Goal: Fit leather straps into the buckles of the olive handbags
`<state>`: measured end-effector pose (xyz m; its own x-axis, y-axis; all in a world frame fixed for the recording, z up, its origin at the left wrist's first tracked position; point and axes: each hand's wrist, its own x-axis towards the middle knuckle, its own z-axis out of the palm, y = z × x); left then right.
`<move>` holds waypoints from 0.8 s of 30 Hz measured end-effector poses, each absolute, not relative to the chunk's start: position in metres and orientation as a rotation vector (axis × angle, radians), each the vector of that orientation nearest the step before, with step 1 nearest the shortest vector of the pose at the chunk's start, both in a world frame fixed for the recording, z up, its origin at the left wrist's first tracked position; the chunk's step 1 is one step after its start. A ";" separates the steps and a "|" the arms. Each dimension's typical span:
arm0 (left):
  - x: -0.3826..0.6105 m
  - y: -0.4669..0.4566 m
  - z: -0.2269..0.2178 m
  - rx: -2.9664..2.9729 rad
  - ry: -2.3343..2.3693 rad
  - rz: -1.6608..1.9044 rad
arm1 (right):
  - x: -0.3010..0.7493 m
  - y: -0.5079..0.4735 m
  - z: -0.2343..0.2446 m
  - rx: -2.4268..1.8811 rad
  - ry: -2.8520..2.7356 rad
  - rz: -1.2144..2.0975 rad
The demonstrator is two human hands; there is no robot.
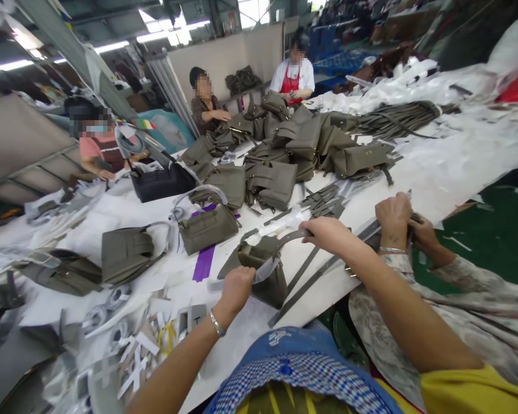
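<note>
An olive-grey handbag (273, 287) stands on the white table right in front of me. My right hand (326, 237) is closed around the far end of its strap (290, 236), holding it raised and curved above the bag. Lower down and to the left, my left hand (239, 288) makes a fist on a pale translucent wrapping strip (265, 268), which runs up to the strap. Whether that strip is stuck to the strap or loose around it, I cannot tell. Another olive handbag (209, 228) sits just beyond, on purple tape (204, 263).
Many olive bags (300, 138) are heaped at the far middle. Loose dark straps (304, 267) lie right of my bag. A co-worker's hands (395, 221) work close by on the right. Paper and tape scraps (142, 345) litter the left front; a black bag (162, 181) stands farther back.
</note>
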<state>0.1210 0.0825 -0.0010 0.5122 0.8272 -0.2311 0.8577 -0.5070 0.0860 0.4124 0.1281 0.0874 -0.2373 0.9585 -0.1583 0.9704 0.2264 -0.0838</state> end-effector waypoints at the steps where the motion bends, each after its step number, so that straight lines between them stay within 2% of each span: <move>1: 0.126 0.076 -0.002 2.511 1.507 -0.244 | 0.416 0.125 0.082 1.894 2.413 -0.329; 9: 0.147 0.041 -0.023 2.296 1.639 -0.362 | 0.431 0.088 0.029 1.716 2.379 -1.176; 16: 0.158 0.018 -0.021 2.276 1.426 -0.337 | 0.422 0.076 0.027 1.249 2.360 -1.854; 18: 0.160 0.017 -0.023 2.249 1.335 -0.327 | 0.400 0.081 0.015 1.419 2.354 -1.726; 21: 0.162 0.019 -0.030 2.227 1.182 -0.321 | 0.355 0.086 -0.012 1.839 2.332 -1.118; 22: 0.162 0.019 -0.032 2.217 1.141 -0.319 | 0.339 0.086 -0.020 1.833 2.366 -1.003; 24: 0.161 0.018 -0.037 2.188 1.102 -0.312 | 0.316 0.085 -0.028 1.649 2.491 -0.998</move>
<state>0.1610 0.0178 -0.0370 0.6166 0.6262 -0.4772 0.7833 -0.4277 0.4511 0.3156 0.0853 -0.0285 -0.4518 0.8308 -0.3250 0.8254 0.2511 -0.5055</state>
